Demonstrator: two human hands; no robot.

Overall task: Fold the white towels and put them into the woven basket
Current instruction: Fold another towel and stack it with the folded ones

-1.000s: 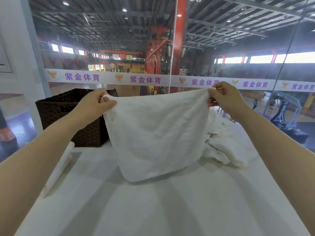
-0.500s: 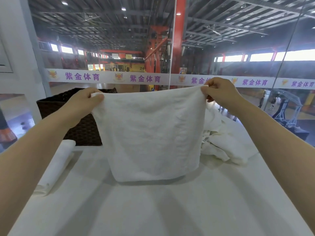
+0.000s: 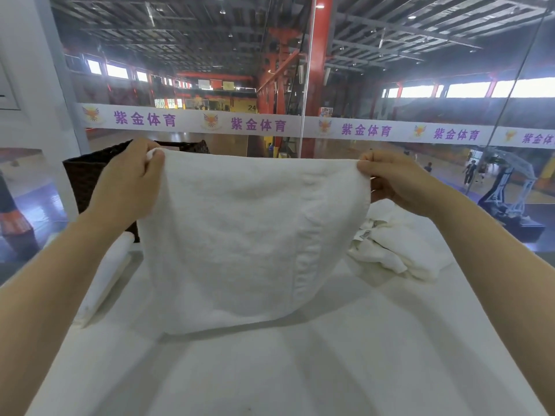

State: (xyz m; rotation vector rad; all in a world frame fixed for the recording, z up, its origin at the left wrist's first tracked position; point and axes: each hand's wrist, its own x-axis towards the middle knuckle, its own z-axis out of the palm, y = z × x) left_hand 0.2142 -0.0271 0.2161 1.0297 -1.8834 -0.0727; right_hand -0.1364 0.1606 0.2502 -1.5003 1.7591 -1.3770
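Holding now: the person lifts one white towel (image 3: 249, 235) by its top edge, spread flat and facing them, its bottom hem touching the table (image 3: 300, 370) at 6 o'clock.
Left hand: the left hand (image 3: 132, 187) pinches the top corner at 10 o'clock, thumb and fingers curled round a small fold of cloth.
Right hand: the right hand (image 3: 396, 181) pinches the opposite corner at 2 o'clock, thumb on the near face, fingers curled behind the edge.
Towel state: it hangs open; a stitched band runs down its right side. No finished fold shows in it, though I cannot tell whether it is already doubled.
Basket: the woven basket (image 3: 87, 181) stands at 10 o'clock on the far left of the table, mostly hidden behind the left hand and the towel; its inside is out of sight, so what it holds I cannot tell.
Waiting pile: a heap of crumpled white towels (image 3: 396, 247) lies at 3 o'clock, just right of the held towel, unfolded.
Done so far: a narrow folded white cloth (image 3: 105, 274) lies at 8 o'clock, just in front of the basket, not in it.
Left to do: by my reckoning the task is at an early to middle stage; this towel needs folding and placing, then the pile.
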